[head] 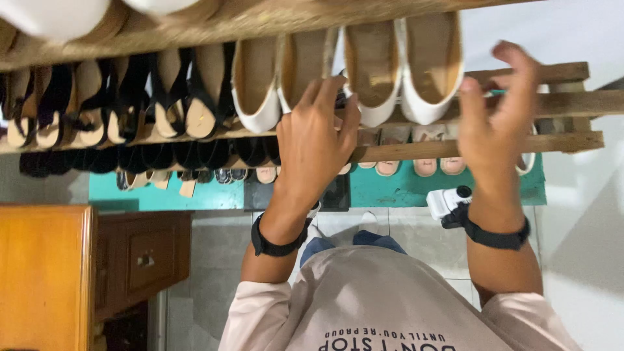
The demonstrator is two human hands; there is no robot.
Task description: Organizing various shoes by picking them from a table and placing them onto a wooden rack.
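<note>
On the wooden shoe rack (559, 140), middle shelf, white shoes (374, 71) sit in a row. Left hand (315, 140) rests on one, fingers loosely curled, grip not closed. Right hand (497, 123) hovers open beside them. Step judged: aligning pairs; next calls for a firm hold.

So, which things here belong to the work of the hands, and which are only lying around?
In hand:
- left hand, touching a white shoe
- right hand, open beside the white shoe pair
- wooden rack

Lying about:
- black sandals
- wooden cabinet
- white device on the floor
</note>
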